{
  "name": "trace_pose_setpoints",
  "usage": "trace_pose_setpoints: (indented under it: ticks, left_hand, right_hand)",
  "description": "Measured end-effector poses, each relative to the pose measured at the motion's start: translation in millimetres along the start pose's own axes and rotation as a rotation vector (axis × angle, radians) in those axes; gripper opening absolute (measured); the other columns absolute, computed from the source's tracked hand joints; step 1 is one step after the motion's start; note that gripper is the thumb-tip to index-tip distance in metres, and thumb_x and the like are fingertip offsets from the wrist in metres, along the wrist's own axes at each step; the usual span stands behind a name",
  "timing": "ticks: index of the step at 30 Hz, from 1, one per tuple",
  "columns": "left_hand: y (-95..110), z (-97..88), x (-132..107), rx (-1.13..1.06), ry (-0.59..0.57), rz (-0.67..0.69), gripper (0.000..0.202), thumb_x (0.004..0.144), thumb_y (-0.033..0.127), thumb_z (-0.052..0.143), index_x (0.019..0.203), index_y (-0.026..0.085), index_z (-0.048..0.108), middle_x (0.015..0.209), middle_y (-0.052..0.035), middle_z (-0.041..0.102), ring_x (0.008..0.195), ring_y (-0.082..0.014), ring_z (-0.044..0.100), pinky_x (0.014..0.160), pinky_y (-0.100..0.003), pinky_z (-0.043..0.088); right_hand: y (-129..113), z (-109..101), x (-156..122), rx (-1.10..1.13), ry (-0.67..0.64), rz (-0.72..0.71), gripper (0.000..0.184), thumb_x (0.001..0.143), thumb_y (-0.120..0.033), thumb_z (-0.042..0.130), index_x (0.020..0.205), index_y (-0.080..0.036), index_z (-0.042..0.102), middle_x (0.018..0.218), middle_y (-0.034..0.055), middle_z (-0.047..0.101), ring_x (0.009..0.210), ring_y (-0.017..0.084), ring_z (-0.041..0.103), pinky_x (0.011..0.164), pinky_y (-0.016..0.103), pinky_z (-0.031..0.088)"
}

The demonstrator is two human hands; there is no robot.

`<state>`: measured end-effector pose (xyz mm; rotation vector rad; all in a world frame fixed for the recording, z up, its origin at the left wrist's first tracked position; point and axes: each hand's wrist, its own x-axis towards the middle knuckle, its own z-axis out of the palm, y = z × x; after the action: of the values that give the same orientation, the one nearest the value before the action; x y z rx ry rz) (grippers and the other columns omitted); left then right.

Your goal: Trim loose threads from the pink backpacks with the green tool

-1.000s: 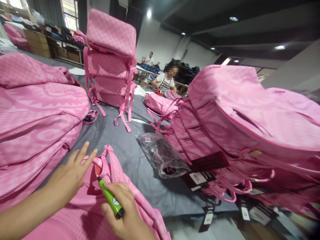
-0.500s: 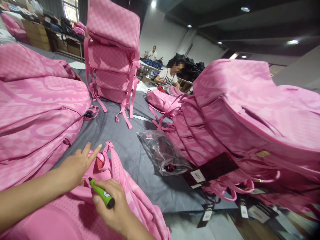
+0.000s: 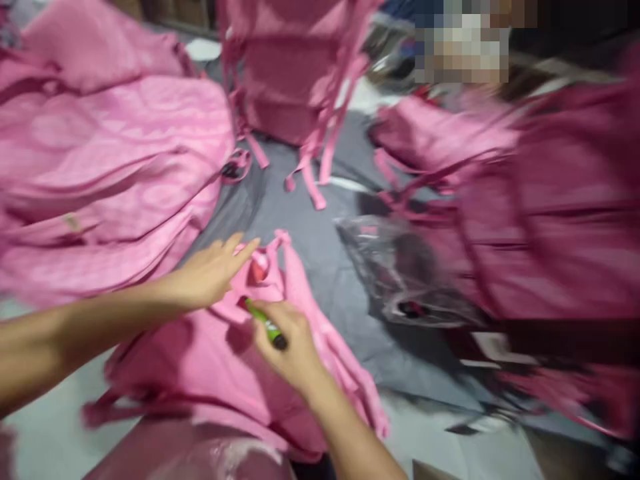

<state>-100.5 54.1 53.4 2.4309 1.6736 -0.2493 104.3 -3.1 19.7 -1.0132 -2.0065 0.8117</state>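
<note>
A pink backpack point(image 3: 195, 360) lies at the table's near edge, its straps and top loop pointing away from me. My left hand point(image 3: 213, 267) rests on its upper part, fingers stretched out beside the loop and a small red patch point(image 3: 258, 269). In my right hand point(image 3: 293, 340) is a green marker point(image 3: 265, 319) with a black end, gripped between thumb and fingers. The marker's front end points at the backpack's top, just below my left hand. Blur hides whether it touches the fabric.
Pink backpacks point(image 3: 115, 153) are heaped at the left, and a stack of pink bags point(image 3: 287, 80) stands behind. On the right are more pink bags point(image 3: 565, 200) and a clear plastic bag point(image 3: 400, 267). A grey cloth point(image 3: 320, 233) covers the table. Across it is a person, blurred out.
The view has tipped downward, so the hands and backpack sit higher and farther right in it. Both hands stay near the backpack's top, the marker still in the right.
</note>
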Motion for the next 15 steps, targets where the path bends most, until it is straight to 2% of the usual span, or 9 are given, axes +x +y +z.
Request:
trace_pose_setpoints:
  ticks: [3, 8, 11, 15]
  left_hand:
    - [0, -6.9, 2, -0.099, -0.076, -0.073, 0.1, 0.084, 0.01, 0.062, 0.161, 0.031, 0.002, 0.17, -0.0118, 0.007, 0.143, -0.0334, 0.041, 0.113, -0.042, 0.042]
    - [6, -15.3, 4, -0.095, -0.178, -0.148, 0.099, 0.085, 0.009, 0.063, 0.161, 0.032, 0.004, 0.17, -0.0114, 0.007, 0.139, -0.0338, 0.045, 0.106, -0.041, 0.048]
    - [7, -18.7, 5, -0.081, -0.173, -0.138, 0.099, 0.085, 0.01, 0.064, 0.161, 0.03, 0.004, 0.17, -0.013, 0.005, 0.136, -0.0331, 0.049, 0.105, -0.04, 0.049]
    - [11, -17.6, -3, -0.086, -0.106, -0.082, 0.098, 0.082, 0.006, 0.061, 0.162, 0.026, 0.009, 0.171, -0.0124, 0.006, 0.136, -0.0325, 0.051, 0.108, -0.042, 0.048]
  right_hand:
    - [4, -6, 0, -0.01, -0.051, 0.068, 0.02, 0.093, -0.021, 0.057, 0.11, -0.02, 0.067, 0.102, 0.007, 0.076, 0.089, 0.021, 0.071, 0.08, 0.035, 0.056]
    - [6, -8, 4, 0.095, -0.13, 0.102, 0.019, 0.095, -0.022, 0.059, 0.111, -0.022, 0.07, 0.106, 0.0045, 0.077, 0.095, 0.019, 0.072, 0.084, 0.033, 0.058]
    - [5, -2, 8, 0.089, -0.12, 0.106, 0.019, 0.095, -0.023, 0.06, 0.111, -0.021, 0.071, 0.105, 0.0054, 0.078, 0.091, 0.02, 0.073, 0.081, 0.034, 0.058]
    - [-8, 3, 1, -0.068, -0.046, 0.074, 0.023, 0.093, -0.02, 0.059, 0.112, -0.021, 0.071, 0.094, 0.0051, 0.078, 0.08, 0.02, 0.072, 0.074, 0.035, 0.056]
